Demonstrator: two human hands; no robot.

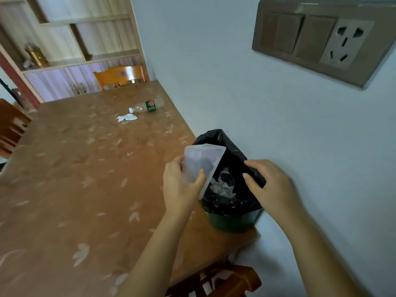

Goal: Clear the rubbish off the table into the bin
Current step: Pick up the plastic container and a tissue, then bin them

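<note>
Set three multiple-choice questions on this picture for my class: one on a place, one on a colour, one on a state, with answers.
1. Where does the bin stand?
A. on the floor
B. on the table, by the wall
C. on a chair

2. What colour is the bag lining the bin?
A. black
B. white
C. blue

3. What is the left hand doing?
A. resting flat
B. lifting the bottle
C. holding a clear tub tilted over the bin

Answers: 1 B, the bin's green base sits at the table's edge beside the wall; 2 A, the liner is black; 3 C, its grip is on the tub while the right hand holds the bag's rim.
</note>
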